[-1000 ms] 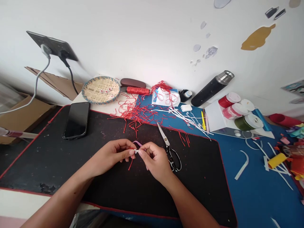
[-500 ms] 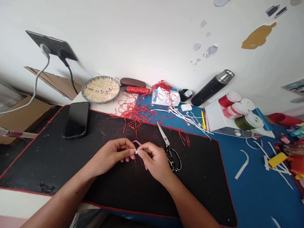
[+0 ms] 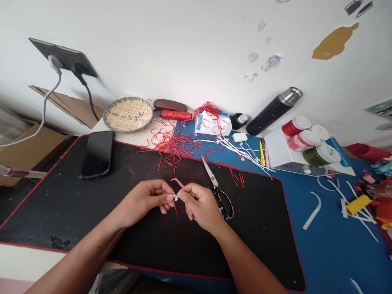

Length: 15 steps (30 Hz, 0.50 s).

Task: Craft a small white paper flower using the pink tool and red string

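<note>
Over the black mat, my left hand (image 3: 154, 199) is closed in a pinch on a tiny white knotted piece (image 3: 175, 198), which looks like white cord. A short red cord (image 3: 176, 211) hangs down from it. My right hand (image 3: 200, 204) pinches the same white piece from the other side, thumb against forefinger. A purple tool with a thin curved tip (image 3: 177, 182) shows just behind my right fingers; whether it lies on the mat or is tucked in the hand, I cannot tell. Scissors (image 3: 213, 178) lie right of my right hand, blades pointing away.
Cut red cords (image 3: 176, 145) lie scattered at the back edge of the mat (image 3: 245, 245), by white cords (image 3: 232, 148). A phone (image 3: 97, 155) lies left. Behind stand a woven basket (image 3: 122, 110), a red thread spool (image 3: 176, 115), a black flask (image 3: 271, 114) and paint jars (image 3: 321, 155).
The white piece and red cord have shifted slightly between my fingers, and the red end swings a little right. More of the purple tool shows. The view has moved slightly.
</note>
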Available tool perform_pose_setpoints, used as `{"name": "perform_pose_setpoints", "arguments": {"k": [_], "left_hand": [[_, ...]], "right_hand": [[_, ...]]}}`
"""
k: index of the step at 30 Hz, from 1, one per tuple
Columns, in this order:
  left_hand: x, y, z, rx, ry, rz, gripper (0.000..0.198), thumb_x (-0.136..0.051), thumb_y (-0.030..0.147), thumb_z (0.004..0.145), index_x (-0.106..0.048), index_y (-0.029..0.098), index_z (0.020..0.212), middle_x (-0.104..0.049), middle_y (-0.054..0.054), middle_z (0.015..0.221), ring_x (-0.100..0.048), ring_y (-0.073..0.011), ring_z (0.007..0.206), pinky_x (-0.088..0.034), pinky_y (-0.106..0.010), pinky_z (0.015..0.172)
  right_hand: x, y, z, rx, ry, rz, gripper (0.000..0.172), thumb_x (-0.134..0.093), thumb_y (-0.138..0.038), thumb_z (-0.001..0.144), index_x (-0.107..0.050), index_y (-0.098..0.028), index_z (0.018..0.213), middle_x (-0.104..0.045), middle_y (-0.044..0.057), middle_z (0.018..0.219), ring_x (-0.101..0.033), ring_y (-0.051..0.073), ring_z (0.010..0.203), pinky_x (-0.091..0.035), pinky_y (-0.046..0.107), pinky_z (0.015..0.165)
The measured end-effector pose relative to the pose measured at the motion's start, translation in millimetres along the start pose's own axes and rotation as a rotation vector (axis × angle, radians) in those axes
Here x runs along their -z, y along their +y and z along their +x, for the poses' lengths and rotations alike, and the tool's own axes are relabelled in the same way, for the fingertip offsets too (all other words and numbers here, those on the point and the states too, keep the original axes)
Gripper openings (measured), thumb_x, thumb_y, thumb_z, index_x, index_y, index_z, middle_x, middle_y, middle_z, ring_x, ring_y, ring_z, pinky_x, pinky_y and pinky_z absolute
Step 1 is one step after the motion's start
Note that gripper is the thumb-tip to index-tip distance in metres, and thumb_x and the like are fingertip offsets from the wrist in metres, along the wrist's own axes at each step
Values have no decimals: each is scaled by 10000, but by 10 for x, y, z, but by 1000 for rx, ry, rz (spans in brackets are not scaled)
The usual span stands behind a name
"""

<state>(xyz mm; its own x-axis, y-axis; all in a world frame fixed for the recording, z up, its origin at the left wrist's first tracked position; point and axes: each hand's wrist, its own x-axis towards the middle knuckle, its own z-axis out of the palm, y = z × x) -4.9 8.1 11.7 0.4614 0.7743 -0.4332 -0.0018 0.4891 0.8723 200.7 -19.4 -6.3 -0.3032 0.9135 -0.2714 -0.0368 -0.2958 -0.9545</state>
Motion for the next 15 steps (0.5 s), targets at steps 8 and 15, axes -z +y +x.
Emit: {"name": "perform_pose_setpoints", "arguments": {"k": [8, 15], "left_hand": [[-50, -23, -10, -102, 126, 12, 256, -891, 399, 779, -804, 161, 817, -770, -56, 739, -670, -161, 620, -561, -254, 609], [-59, -28, -28, -117, 140, 68, 257, -873, 410, 797, -799, 164, 808, -771, -54, 740, -675, -157, 619, -550, -242, 616]], "right_hand": [[-29, -29, -13, -2, 42, -17, 354, -633, -538, 972, -658, -187, 934, -507, -88, 495, -427, 76, 369, -322, 181, 387], [-27, -15, 8, -17, 45, -1, 359, -638, -538, 968, -648, -187, 893, -473, -99, 451, -405, 76, 342, -325, 187, 384]]}}
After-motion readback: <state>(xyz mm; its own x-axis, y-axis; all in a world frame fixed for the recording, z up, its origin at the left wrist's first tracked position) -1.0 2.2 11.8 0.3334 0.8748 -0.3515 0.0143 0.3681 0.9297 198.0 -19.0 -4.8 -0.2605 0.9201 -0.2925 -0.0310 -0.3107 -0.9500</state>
